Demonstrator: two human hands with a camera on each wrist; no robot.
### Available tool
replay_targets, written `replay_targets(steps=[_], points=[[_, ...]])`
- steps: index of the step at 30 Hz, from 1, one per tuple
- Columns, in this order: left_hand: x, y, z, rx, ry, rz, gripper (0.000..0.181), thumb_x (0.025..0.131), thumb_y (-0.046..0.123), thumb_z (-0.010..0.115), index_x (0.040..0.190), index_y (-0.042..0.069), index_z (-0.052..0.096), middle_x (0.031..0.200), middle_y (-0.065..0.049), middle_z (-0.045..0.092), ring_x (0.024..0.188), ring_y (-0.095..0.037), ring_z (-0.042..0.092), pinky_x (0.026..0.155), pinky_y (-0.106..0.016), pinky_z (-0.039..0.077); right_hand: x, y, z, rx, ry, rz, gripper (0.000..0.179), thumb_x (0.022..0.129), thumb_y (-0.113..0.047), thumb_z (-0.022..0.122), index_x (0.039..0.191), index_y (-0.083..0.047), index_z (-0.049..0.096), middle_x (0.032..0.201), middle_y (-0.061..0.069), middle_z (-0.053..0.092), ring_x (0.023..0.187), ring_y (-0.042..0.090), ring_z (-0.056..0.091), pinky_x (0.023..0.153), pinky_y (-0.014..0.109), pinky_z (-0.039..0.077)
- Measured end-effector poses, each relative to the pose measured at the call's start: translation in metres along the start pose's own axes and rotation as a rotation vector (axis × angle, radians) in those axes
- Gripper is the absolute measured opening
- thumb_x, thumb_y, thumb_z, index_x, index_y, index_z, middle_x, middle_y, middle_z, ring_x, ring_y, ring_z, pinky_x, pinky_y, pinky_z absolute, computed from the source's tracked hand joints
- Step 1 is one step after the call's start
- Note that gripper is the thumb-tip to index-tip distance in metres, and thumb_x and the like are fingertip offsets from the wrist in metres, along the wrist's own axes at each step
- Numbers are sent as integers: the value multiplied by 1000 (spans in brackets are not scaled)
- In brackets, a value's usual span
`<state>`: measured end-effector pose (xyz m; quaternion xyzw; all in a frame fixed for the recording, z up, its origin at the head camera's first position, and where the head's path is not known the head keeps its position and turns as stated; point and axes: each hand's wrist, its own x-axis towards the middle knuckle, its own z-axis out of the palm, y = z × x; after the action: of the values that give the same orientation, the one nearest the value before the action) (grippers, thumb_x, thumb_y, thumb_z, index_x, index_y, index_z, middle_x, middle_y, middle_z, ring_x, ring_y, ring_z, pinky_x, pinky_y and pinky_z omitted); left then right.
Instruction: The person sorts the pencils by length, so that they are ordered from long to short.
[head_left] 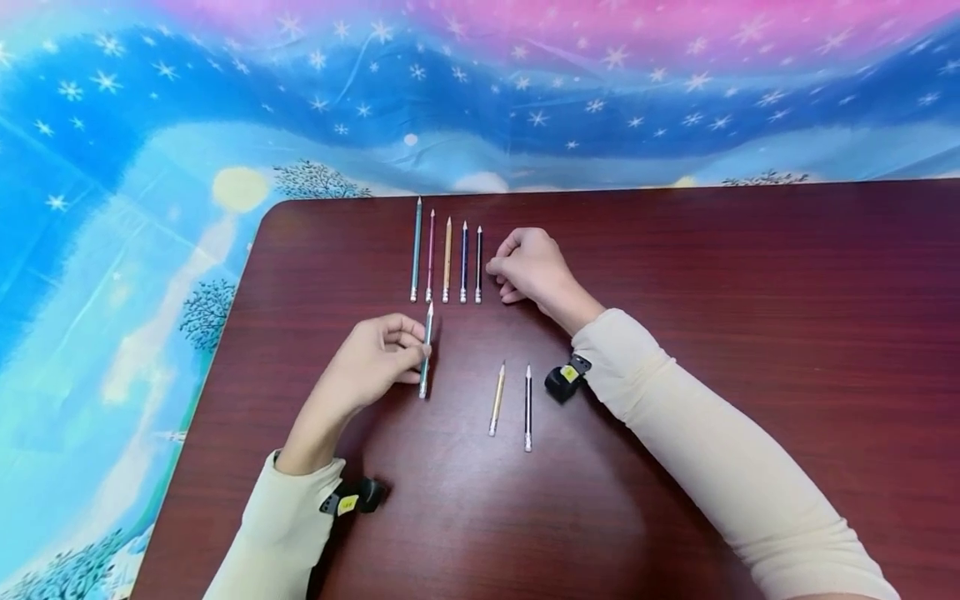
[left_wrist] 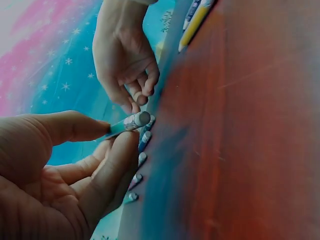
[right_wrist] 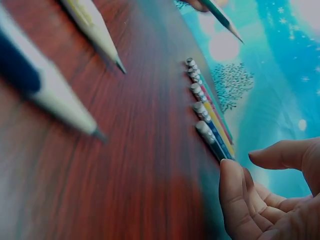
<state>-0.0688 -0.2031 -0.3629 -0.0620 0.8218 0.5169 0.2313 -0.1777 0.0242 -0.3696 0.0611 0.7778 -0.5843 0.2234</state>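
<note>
My left hand [head_left: 378,358] pinches a teal pencil [head_left: 427,354] between thumb and fingers, its sharpened tip pointing away from me. In the left wrist view the eraser end [left_wrist: 142,119] of that pencil faces the camera. Just right of a row of several pencils is my right hand [head_left: 531,265], with nothing in its fingers. The right wrist view shows a gap between its thumb [right_wrist: 280,154] and forefinger. Nearest that hand stands the dark pencil [head_left: 479,265] at the row's right end. Left of it lie blue [head_left: 463,262], yellow [head_left: 447,260], pink [head_left: 431,256] and teal ones, erasers lined up.
Closer to me on the dark red wooden table [head_left: 712,333] lie a shorter yellow pencil [head_left: 497,398] and a black-striped pencil [head_left: 528,408]. A snowflake-patterned cloth [head_left: 480,92] hangs behind the table's far edge and spreads down its left side.
</note>
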Motion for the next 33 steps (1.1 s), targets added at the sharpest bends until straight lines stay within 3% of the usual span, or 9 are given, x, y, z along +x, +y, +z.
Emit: replay_targets(steps=[7, 13, 21, 27, 33], points=[[29, 20, 4, -110, 0, 54, 19, 100, 5, 62, 117, -2, 63, 109, -19, 72, 80, -16, 69, 76, -33, 66, -22, 8, -24, 18, -16, -43, 12, 96, -5, 67, 100, -1, 57, 69, 7, 61, 49, 12, 58, 55, 31, 62], [57, 36, 11, -194, 0, 104, 23, 100, 2, 61, 121, -5, 65, 114, -24, 74, 78, -13, 70, 75, -32, 66, -41, 15, -44, 6, -22, -75, 14, 98, -7, 67, 104, 0, 56, 71, 4, 63, 54, 12, 60, 58, 31, 63], [87, 50, 26, -303, 51, 119, 29, 98, -1, 63, 127, -3, 67, 113, -24, 76, 72, -11, 71, 71, -30, 66, -63, 25, -68, -17, -15, -77, 19, 98, -8, 67, 109, 1, 56, 74, 3, 63, 59, 13, 63, 62, 31, 63], [100, 57, 38, -301, 74, 129, 32, 98, -3, 65, 129, 1, 68, 108, -21, 77, 71, -11, 69, 67, -28, 65, -74, 32, -79, -20, -6, -86, 21, 97, -10, 68, 111, 1, 56, 74, 1, 64, 60, 13, 65, 62, 29, 63], [108, 63, 50, -232, 98, 138, 30, 95, -1, 69, 126, 2, 70, 97, -14, 75, 73, -11, 69, 65, -27, 64, -81, 38, -90, -13, 10, -92, 21, 98, -9, 67, 112, 2, 55, 74, 0, 65, 60, 13, 65, 62, 30, 63]])
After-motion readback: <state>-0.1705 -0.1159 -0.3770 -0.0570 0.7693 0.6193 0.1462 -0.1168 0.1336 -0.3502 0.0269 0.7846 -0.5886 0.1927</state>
